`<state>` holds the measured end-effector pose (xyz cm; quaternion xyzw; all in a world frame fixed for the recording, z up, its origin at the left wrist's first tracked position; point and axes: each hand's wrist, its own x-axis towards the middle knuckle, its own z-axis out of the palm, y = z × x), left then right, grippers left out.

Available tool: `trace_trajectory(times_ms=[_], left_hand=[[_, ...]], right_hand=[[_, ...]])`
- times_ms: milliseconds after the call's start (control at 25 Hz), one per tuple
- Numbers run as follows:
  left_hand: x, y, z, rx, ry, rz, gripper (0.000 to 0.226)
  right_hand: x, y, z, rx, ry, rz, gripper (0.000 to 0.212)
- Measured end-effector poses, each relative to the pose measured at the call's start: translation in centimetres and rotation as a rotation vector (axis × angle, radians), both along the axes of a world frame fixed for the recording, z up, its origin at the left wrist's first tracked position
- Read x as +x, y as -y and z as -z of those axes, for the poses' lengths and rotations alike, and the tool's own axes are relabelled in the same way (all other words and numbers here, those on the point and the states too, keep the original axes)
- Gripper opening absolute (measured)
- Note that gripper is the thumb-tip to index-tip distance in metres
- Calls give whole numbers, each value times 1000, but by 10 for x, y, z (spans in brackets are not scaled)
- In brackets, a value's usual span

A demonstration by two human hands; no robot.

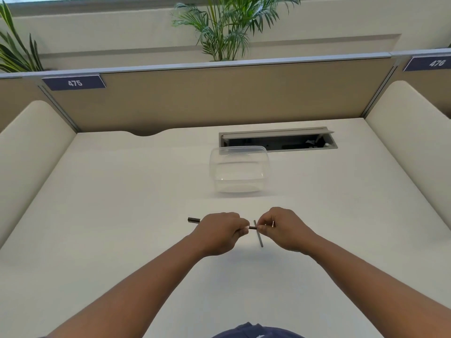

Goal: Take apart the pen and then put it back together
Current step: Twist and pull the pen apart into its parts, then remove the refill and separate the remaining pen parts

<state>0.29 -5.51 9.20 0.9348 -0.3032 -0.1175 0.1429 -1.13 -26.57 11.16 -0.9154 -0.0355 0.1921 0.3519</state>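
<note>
While left hand (220,231) grips slim black pen barrel (194,220), right hand (280,228) pinches its tip.

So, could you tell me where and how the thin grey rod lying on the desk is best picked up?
Pinch the rod at its free near end, coming from above with fingertips on its two long sides. It lies flat on the desk, pointing roughly toward the person, and its far end sits close beneath the right hand and the pen, so the near end is clearer.
</note>
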Motion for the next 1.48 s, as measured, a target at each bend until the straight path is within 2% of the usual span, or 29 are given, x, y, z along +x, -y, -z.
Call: trace_trajectory(times_ms=[160,320,600,760,1480], left_hand=[[5,-4,17,-37,-84,-18,26],[8,-6,32,-89,-117,4,33],[8,-8,44,-172,81,115,31],[5,-11,50,-188,159,160,35],[-3,-12,55,-194,126,118,36]], right_hand=[[5,15,18,-58,50,116,13],[7,29,48,-201,13,200,12],[14,35,81,-224,-146,345,18],[18,32,88,-245,-156,351,17],[11,32,98,-228,-160,376,23]])
